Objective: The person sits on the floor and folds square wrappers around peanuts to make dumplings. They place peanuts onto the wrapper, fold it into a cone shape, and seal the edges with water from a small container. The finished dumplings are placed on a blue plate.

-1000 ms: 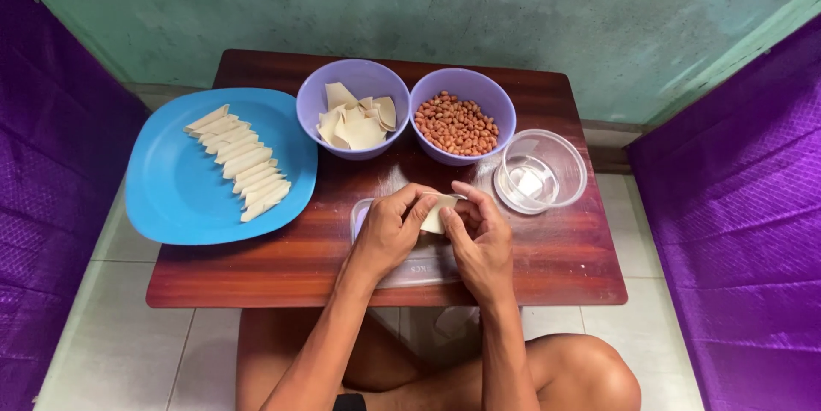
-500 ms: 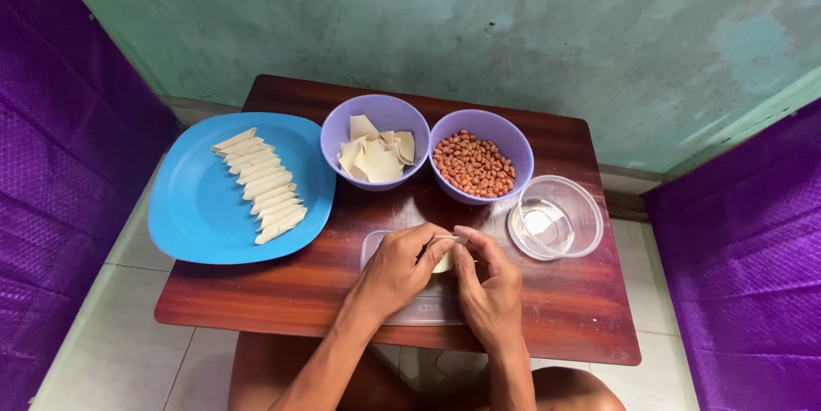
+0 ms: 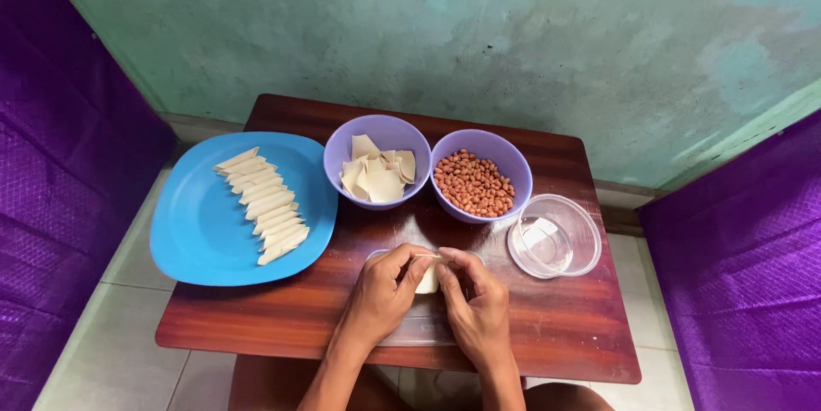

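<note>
Roughly a dozen rolled dough sticks (image 3: 262,206) lie in a slanting row on the blue plate (image 3: 192,240) at the left edge of the tabletop (image 3: 564,334), so a good share of the rolling looks done. Plenty appears left, though: the purple bowl of flat dough squares (image 3: 377,175) near the far edge holds a loose pile, and the purple bowl of peanuts (image 3: 475,183) just beside it is well filled.

Both hands are together near the front edge. The left hand (image 3: 382,295) and the right hand (image 3: 479,304) pinch one pale dough piece (image 3: 428,279) between their fingertips, over a clear plastic sheet or lid (image 3: 415,330) lying flat on the wood. Judging by its small shape, this piece is partly rolled, not yet laid on the plate.

A clear round container (image 3: 556,236) stands near the right edge; what it holds is hard to make out. The fingers cover most of the dough piece, so whether a peanut sits inside cannot be told. The forearms are cut off at the bottom.
</note>
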